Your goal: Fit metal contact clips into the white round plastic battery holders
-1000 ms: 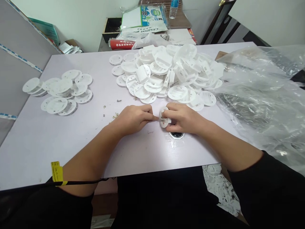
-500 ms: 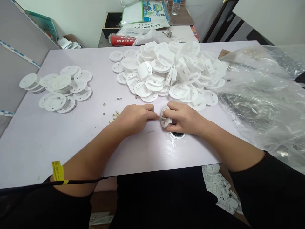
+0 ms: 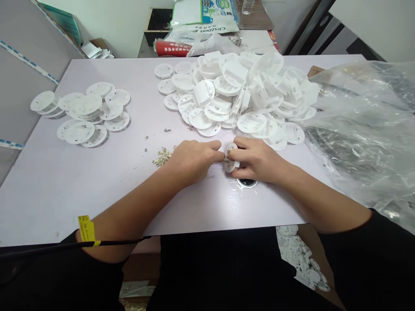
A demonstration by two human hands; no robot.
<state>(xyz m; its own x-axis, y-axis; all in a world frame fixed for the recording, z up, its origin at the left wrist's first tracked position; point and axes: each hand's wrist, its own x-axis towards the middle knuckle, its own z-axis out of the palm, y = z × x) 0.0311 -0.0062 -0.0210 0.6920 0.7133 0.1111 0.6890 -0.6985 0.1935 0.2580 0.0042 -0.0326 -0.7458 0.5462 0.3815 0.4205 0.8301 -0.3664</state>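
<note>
My right hand [image 3: 254, 159] grips a round white plastic cover [image 3: 230, 158], tilted on edge above the table. My left hand [image 3: 197, 160] is closed in a pinch, its fingertips at the cover's left face; whatever they hold is too small or hidden to make out. Beside my left hand lies a small heap of brassy metal pieces [image 3: 162, 157], partly covered by the hand. Under my right hand a dark round fitting with a pale rim [image 3: 247, 183] shows in the tabletop.
A large pile of white round covers [image 3: 227, 93] lies at the back middle, and a smaller group [image 3: 86, 106] at the left. Clear plastic sheeting [image 3: 363, 129] covers the right side. A black cable [image 3: 48, 247] runs across my left arm. More white parts [image 3: 300, 255] are below the table edge.
The view has shifted slightly, so most things appear further right. My left fingertips have come against the cover, and more of the metal heap shows. My right hand keeps its hold.
</note>
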